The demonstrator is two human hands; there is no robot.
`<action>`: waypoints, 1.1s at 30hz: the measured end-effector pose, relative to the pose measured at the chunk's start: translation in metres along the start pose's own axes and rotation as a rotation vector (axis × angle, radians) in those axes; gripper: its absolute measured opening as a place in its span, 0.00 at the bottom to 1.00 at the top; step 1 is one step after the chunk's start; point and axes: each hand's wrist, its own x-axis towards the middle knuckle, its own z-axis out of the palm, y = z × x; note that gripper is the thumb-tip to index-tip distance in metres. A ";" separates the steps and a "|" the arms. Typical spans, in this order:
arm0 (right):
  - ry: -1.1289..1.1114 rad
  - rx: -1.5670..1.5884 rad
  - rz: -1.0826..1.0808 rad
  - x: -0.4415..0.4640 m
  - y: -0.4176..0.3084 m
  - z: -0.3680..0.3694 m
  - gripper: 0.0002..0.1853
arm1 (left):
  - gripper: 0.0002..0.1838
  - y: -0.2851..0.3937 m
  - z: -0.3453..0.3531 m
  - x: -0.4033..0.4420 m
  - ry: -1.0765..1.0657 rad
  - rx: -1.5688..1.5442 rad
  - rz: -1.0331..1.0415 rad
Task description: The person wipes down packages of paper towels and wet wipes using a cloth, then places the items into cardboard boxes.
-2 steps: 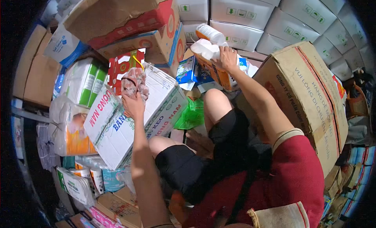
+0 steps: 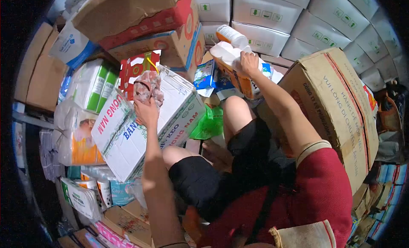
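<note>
A crumpled pinkish-brown patterned cloth (image 2: 149, 88) is bunched in my left hand (image 2: 147, 113), whose fingers are closed round it. Beneath that hand is a white carton (image 2: 123, 152) with red, blue and green print. My right hand (image 2: 250, 64) has its fingers bent down onto an orange-and-white pack (image 2: 233, 73) with rounded white rolls showing at its top. Its fingertips are partly hidden against the pack. A white cylindrical roll (image 2: 231, 36) with an orange label lies just behind. Blue packets (image 2: 205, 75) sit left of the pack.
A red gift-like box (image 2: 128, 73) with a yellow cord stands behind the white carton. To the right is a large brown carton (image 2: 336, 107). White cartons (image 2: 264, 13) are stacked at the back. A green plastic bag (image 2: 209, 122) lies by my knees; wrapped packs (image 2: 83, 139) are piled left.
The view has shifted a little, so the surroundings sit slightly further right. Both hands keep their places on the cloth and the pack.
</note>
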 end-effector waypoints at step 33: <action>0.409 1.053 -0.231 -0.004 -0.057 -0.459 0.20 | 0.13 -0.010 -0.313 0.135 0.490 -1.068 0.038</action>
